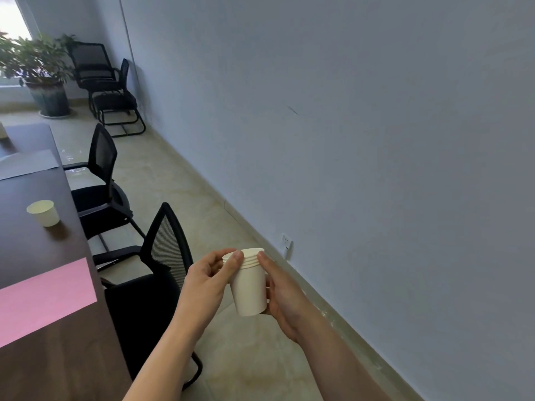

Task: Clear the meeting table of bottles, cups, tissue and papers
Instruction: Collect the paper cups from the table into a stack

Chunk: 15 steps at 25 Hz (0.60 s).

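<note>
Here, left hand [209,274] and right hand [285,296] both grip the stacked paper cups [249,282]; a single cup [44,212] stands far left.

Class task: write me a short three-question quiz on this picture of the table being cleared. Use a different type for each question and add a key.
1. Multiple choice: the left hand and right hand together hold: A a bottle; B a cup stack; C a tissue box.
2. True or false: a single cup stands upright on the table.
3. Fill in: the near sheet on the table is coloured ____.

Key: 1 B; 2 true; 3 pink.
</note>
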Motion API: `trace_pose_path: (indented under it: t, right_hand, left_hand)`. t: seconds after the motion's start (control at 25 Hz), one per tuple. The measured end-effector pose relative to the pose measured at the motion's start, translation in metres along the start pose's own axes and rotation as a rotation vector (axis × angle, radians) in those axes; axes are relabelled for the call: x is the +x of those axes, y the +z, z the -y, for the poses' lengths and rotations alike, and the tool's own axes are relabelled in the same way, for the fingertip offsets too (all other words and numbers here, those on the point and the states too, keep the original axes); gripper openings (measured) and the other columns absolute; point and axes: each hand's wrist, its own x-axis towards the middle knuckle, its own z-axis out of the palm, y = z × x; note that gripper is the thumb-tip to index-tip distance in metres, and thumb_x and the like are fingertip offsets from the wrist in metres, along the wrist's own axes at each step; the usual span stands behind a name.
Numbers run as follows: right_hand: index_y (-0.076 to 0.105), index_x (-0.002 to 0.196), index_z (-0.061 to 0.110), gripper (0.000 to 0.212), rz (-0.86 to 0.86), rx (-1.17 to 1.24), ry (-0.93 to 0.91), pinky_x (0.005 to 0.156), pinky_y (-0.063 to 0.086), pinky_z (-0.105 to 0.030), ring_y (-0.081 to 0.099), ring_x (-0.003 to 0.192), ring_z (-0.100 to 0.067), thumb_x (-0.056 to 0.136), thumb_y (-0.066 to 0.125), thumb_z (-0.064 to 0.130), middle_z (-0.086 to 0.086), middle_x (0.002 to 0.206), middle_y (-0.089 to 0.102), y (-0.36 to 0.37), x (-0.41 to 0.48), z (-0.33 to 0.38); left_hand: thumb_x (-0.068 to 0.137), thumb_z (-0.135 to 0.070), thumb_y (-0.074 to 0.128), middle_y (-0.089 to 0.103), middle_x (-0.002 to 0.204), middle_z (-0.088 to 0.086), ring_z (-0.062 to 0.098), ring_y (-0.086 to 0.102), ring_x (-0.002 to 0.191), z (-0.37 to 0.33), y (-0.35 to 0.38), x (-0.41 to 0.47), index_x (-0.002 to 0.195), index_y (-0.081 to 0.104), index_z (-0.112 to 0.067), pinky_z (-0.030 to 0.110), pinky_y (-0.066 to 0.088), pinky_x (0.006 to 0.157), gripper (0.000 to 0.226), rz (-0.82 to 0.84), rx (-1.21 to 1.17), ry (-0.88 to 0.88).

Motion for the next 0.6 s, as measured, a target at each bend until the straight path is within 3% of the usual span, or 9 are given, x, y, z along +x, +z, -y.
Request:
trace_pose_path:
  t: [0.16, 0.28, 0.36, 0.6]
  right_hand:
    - [0.076, 0.121, 0.033, 0.043, 0.048, -0.010, -0.006, 0.088, 0.062, -0.044, 0.072, 0.118, -0.027, 0.098, 0.057, 0.063, -0.004, 0.122, 0.078, -0.012, 0.043, 0.015]
    - [0.076, 0.120, 0.033, 0.044, 0.127, -0.015, -0.012, 0.086, 0.062, -0.043, 0.071, 0.117, -0.028, 0.095, 0.059, 0.065, -0.004, 0.120, 0.078, -0.027, 0.082, 0.032]
    - [0.076, 0.121, 0.033, 0.049, 0.183, -0.029, -0.011, 0.089, 0.062, -0.045, 0.072, 0.117, -0.027, 0.089, 0.060, 0.068, -0.003, 0.120, 0.078, -0.040, 0.107, 0.045]
    - [0.073, 0.125, 0.031, 0.043, 0.336, -0.098, 0.008, 0.079, 0.063, -0.037, 0.073, 0.115, -0.026, 0.099, 0.055, 0.060, -0.002, 0.121, 0.078, -0.079, 0.175, 0.088]
  left_hand:
    - [0.097, -0.040, 0.068, 0.078, 0.086, -0.011, -0.010, 0.065, 0.068, 0.001, 0.008, 0.035, 0.120, 0.077, -0.022, 0.007, 0.046, 0.062, 0.031, -0.078, 0.042, 0.034]
    - [0.099, -0.033, 0.068, 0.080, 0.095, -0.005, -0.011, 0.066, 0.073, -0.003, 0.023, 0.067, 0.120, 0.077, -0.018, 0.004, 0.046, 0.062, 0.027, -0.167, 0.057, 0.045]
    - [0.099, -0.032, 0.069, 0.081, 0.092, -0.008, -0.011, 0.067, 0.074, -0.007, 0.036, 0.087, 0.120, 0.076, -0.018, 0.004, 0.046, 0.062, 0.027, -0.212, 0.059, 0.050]
    - [0.101, -0.032, 0.067, 0.076, 0.080, -0.017, -0.010, 0.061, 0.065, -0.021, 0.077, 0.139, 0.115, 0.077, -0.019, 0.004, 0.044, 0.061, 0.022, -0.342, 0.051, 0.055]
